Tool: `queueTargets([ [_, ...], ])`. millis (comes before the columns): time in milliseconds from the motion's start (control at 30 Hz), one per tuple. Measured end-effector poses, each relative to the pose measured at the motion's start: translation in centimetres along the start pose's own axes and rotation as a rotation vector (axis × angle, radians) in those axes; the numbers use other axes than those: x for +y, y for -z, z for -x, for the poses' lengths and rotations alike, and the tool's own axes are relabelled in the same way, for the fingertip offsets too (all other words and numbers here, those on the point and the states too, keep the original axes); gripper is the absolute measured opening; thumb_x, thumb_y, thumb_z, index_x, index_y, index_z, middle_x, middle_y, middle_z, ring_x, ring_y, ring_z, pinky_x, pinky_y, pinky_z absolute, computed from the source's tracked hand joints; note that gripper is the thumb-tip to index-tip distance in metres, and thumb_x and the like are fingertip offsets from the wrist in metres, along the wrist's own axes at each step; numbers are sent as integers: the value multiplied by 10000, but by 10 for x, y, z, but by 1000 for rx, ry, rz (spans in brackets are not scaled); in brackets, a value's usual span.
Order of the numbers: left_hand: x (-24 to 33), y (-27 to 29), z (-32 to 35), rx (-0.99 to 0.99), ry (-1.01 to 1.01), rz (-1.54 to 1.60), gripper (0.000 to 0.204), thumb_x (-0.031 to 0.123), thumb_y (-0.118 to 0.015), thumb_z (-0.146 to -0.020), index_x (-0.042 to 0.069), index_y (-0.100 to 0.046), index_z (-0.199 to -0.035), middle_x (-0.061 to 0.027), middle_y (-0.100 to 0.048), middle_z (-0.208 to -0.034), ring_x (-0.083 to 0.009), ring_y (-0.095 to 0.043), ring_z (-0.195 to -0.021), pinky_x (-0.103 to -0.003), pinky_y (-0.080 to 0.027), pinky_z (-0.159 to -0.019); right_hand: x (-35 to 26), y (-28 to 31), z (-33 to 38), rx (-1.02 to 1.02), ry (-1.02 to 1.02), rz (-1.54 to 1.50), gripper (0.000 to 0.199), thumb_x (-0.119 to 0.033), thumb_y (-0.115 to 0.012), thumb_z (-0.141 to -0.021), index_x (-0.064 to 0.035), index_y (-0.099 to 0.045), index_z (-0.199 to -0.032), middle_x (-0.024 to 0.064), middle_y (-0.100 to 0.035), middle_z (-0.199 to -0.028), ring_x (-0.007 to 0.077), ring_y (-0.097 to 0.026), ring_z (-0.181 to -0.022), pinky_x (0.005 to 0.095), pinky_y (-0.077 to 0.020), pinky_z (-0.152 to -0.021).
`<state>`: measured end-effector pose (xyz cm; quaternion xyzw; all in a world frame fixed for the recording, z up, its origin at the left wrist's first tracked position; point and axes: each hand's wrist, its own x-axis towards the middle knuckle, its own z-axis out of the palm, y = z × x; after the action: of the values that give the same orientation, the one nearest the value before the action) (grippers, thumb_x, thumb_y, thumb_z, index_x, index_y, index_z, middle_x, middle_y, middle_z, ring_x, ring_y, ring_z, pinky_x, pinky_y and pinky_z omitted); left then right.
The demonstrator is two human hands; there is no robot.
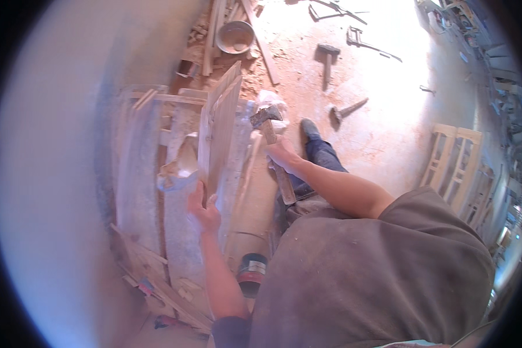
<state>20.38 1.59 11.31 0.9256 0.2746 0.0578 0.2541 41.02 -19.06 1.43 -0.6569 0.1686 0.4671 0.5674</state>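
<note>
My right hand (283,152) is closed round the wooden handle of a hammer (265,118). The hammer's dark, worn metal head points up and away, and the handle's butt hangs below my fist. An upright wooden panel (219,127) of pale slats stands on the bench (182,232) to the left. At the panel's near end, my left hand (204,213) grips its edge, fingers on one side and thumb on the other. A crumpled pale bag (182,168) lies beside the panel on the bench. The hammer head is to the right of the panel, apart from it.
A second hammer (327,64) and a third hammer (348,110) lie on the dusty floor. A metal bowl (235,37) sits among wood strips and scraps at the far left. A paint can (252,272) stands near me. Wooden frames (452,168) rest at the right.
</note>
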Motion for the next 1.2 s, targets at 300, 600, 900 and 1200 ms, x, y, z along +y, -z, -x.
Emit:
queueTargets([
  [300,31,85,49,-126,457,523,675,-76,-736,-853,-118,-507,-1487,-224,-646,-1423,-238,-630,-1288,-348,-474,-1097,19,-80,-61,-564,168,604,189,-163,-694,-913,25,-715,-908,110,-693,-732,205,-673,-573,347,-537,-500],
  [600,38,75,144,-44,552,1023,687,232,-751,-886,-87,-559,-1463,-102,-675,-1274,-187,-621,-1132,-314,-464,-1028,-72,-69,98,-510,647,-130,528,-260,-674,-1004,-20,-531,-1452,98,-702,-1073,173,-705,-925,320,-579,-809],
  [900,91,52,171,24,717,1069,579,158,-626,-900,-73,-583,-1430,-88,-682,-1263,-179,-606,-1124,-302,-446,-1028,-96,-48,156,-423,922,182,979,-204,-809,-886,-53,-234,-1663,259,-629,-1321,322,-686,-1124,402,-565,-942],
  [1200,98,33,205,197,798,1339,459,171,-761,-906,1,-679,-1324,-96,-743,-1167,-233,-704,-1028,-384,-556,-947,-129,-29,195,-614,1023,319,990,-105,-785,-854,-29,-227,-1668,232,-561,-1469,329,-612,-1259,422,-529,-1043],
])
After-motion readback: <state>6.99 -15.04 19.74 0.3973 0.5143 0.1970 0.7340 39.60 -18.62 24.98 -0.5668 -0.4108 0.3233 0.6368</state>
